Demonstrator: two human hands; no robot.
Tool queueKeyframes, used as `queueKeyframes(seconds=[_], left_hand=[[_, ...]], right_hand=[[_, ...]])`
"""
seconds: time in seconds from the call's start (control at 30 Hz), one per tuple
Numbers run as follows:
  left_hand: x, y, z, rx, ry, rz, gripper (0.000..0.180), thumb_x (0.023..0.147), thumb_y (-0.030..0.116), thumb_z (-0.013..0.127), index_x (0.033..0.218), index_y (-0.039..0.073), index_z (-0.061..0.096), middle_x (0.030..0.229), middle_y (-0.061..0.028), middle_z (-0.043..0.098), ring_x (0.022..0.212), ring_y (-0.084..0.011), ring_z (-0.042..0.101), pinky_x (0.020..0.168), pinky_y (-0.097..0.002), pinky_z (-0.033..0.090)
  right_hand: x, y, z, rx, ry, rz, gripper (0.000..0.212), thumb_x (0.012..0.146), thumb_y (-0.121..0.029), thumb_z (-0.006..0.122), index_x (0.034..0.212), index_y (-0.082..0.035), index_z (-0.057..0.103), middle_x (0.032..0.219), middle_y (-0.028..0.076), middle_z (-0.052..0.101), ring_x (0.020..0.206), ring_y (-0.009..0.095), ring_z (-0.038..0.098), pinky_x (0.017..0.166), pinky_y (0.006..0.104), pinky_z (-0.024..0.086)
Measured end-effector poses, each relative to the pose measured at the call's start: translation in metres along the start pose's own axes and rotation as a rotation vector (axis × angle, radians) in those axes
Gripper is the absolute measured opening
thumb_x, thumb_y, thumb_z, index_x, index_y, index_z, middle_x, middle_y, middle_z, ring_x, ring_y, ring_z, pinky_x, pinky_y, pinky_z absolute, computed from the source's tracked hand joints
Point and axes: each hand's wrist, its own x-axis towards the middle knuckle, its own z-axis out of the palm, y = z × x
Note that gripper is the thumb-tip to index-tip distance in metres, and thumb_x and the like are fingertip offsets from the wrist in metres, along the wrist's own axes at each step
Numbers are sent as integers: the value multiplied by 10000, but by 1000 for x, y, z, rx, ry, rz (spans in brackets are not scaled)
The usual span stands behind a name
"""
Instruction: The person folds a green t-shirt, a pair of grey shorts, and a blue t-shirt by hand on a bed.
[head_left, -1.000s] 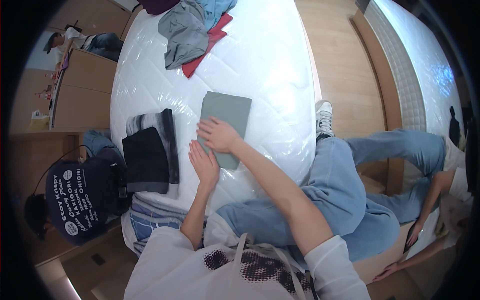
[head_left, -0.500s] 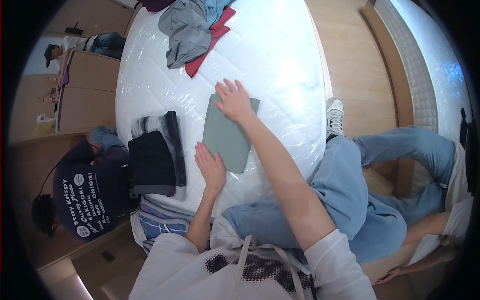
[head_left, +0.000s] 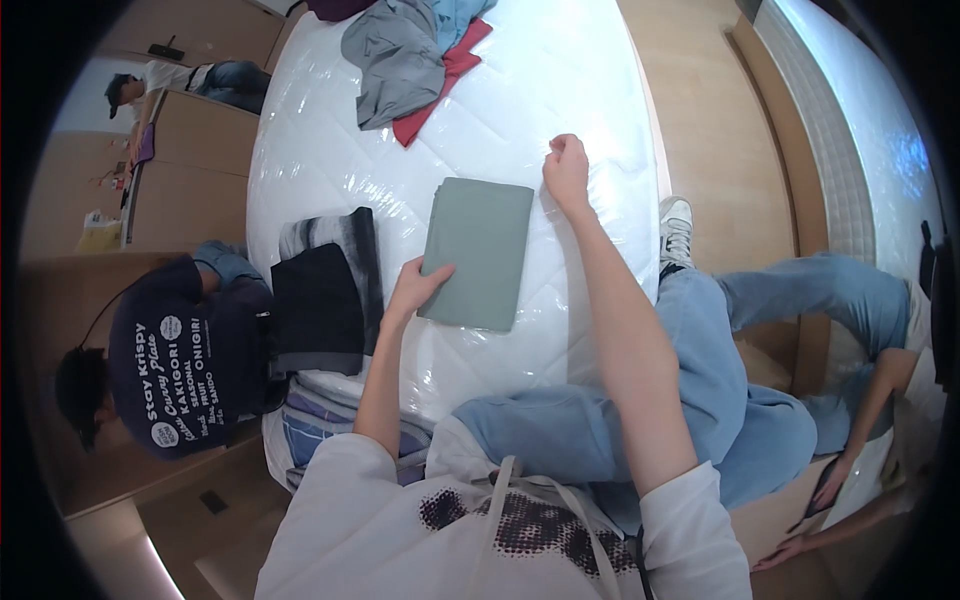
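Note:
A grey-green garment (head_left: 480,255), folded into a flat rectangle, lies on the plastic-wrapped mattress (head_left: 560,70) in front of me. My left hand (head_left: 415,288) grips its left edge near the lower corner, thumb on top and the other fingers hidden under the fabric. To the right of the garment's upper corner, my right hand (head_left: 567,172) is raised apart from it with the fingers curled in and nothing visible in them. The garment's kind cannot be told from its folded shape.
Folded black clothing (head_left: 318,310) and a grey-patterned piece (head_left: 365,250) lie to the left, with a blue plaid stack (head_left: 310,430) nearer me. Unfolded grey clothing (head_left: 400,70) and a red piece (head_left: 440,85) lie at the far end. A person (head_left: 185,350) sits at left; others are around.
My right hand has lifted off the garment and moved right, its fingers curling. My left hand went from lying flat to gripping the left edge. The garment now lies straighter and more rectangular.

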Motion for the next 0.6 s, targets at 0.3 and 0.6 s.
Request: queueKeyframes(seconds=[0.3,0.6], left_hand=[[-68,-28,-15,-396,-211,-202,499,858,209,614,1217,-121,507,1079,-177,637,927,-220,652,801,-318,527],[-104,-85,-41,-832,-347,-438,519,889,241,620,1288,-57,473,1166,-148,605,1004,-218,637,857,-307,538]], right_hand=[[-28,11,-17,169,-63,142,183,833,2,464,973,43,575,958,153,667,861,202,650,714,305,562],[-56,-8,-43,299,-115,281,202,814,-20,463,958,39,592,899,155,676,760,208,659,707,316,533]])
